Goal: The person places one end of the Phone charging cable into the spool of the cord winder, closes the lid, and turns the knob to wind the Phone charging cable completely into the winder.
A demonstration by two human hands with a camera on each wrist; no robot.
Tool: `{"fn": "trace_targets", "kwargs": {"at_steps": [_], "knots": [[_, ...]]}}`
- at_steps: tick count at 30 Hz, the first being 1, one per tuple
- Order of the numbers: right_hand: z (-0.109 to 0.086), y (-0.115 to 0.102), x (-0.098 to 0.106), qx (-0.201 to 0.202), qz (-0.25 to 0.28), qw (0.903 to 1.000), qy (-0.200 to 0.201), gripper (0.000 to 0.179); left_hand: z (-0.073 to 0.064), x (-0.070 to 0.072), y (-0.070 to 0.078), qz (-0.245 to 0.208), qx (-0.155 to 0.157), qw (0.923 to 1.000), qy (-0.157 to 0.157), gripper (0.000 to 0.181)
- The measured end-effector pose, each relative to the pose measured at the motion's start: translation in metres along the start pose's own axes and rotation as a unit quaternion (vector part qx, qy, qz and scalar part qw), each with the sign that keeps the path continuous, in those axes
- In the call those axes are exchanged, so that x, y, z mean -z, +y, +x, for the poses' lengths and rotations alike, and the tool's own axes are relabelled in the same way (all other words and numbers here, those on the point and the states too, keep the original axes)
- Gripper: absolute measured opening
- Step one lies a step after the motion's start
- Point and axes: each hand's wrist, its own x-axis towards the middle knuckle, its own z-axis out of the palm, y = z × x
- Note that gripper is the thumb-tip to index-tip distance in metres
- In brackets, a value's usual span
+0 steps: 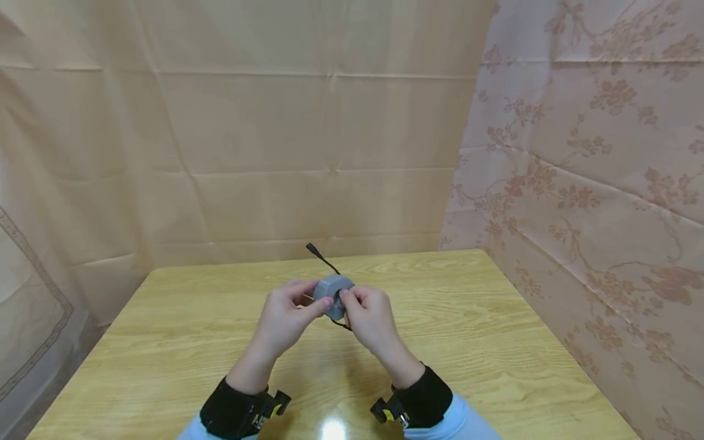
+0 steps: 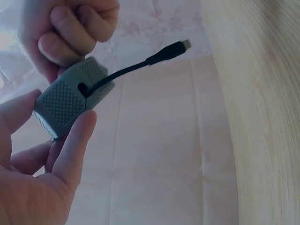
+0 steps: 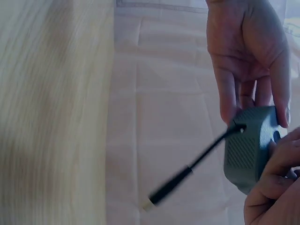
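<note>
A grey cable winder (image 1: 333,283) with textured sides is held up above the table between both hands. My left hand (image 1: 283,318) grips its rim between thumb and fingers. At its hollow face, my right hand (image 1: 374,321) pinches with thumb and curled fingers; what lies under those fingertips is hidden. From a hole in the winder's side (image 2: 61,105) runs a short black cable (image 2: 124,70) ending in a plug (image 2: 168,52) with a bare metal tip. Another stretch of black cable (image 1: 341,325) hangs below the winder, passing toward the right hand.
The light wood-grain table (image 1: 467,342) spreads beneath both hands. A beige curtain (image 1: 275,134) hangs behind its far edge, and a floral cloth (image 1: 594,183) along its right side. Both wrists wear black bands (image 1: 429,397) with small cameras.
</note>
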Motion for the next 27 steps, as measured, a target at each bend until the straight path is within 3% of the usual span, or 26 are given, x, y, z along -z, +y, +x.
{"fn": "trace_targets", "kwargs": {"at_steps": [3, 6, 10, 13, 16, 18, 22, 27], "knots": [[0.002, 0.001, -0.005, -0.045, 0.072, 0.9963, 0.016, 0.036, -0.001, -0.003, 0.000, 0.017, -0.016, 0.9993, 0.029, 0.038], [0.004, 0.002, -0.008, -0.082, 0.144, 0.9860, 0.019, 0.034, -0.001, -0.006, -0.001, 0.026, -0.041, 0.9973, 0.055, 0.038], [0.006, 0.004, -0.011, -0.126, 0.227, 0.9655, 0.017, 0.031, -0.003, -0.009, -0.004, 0.037, -0.079, 0.9929, 0.081, 0.037], [0.007, 0.006, -0.012, -0.161, 0.285, 0.9448, 0.012, 0.030, -0.003, -0.011, -0.006, 0.042, -0.104, 0.9893, 0.093, 0.037], [0.007, 0.007, -0.012, -0.193, 0.322, 0.9269, 0.009, 0.029, -0.003, -0.013, -0.009, 0.047, -0.121, 0.9865, 0.099, 0.036], [0.007, 0.007, -0.012, -0.204, 0.332, 0.9208, 0.008, 0.029, -0.002, -0.013, -0.010, 0.052, -0.126, 0.9855, 0.102, 0.036], [0.008, 0.008, -0.011, -0.202, 0.333, 0.9211, 0.003, 0.029, 0.000, -0.012, -0.012, 0.064, -0.119, 0.9855, 0.102, 0.039], [0.008, 0.011, -0.007, -0.182, 0.302, 0.9357, -0.006, 0.029, 0.003, -0.009, -0.012, 0.077, -0.101, 0.9877, 0.092, 0.042]]}}
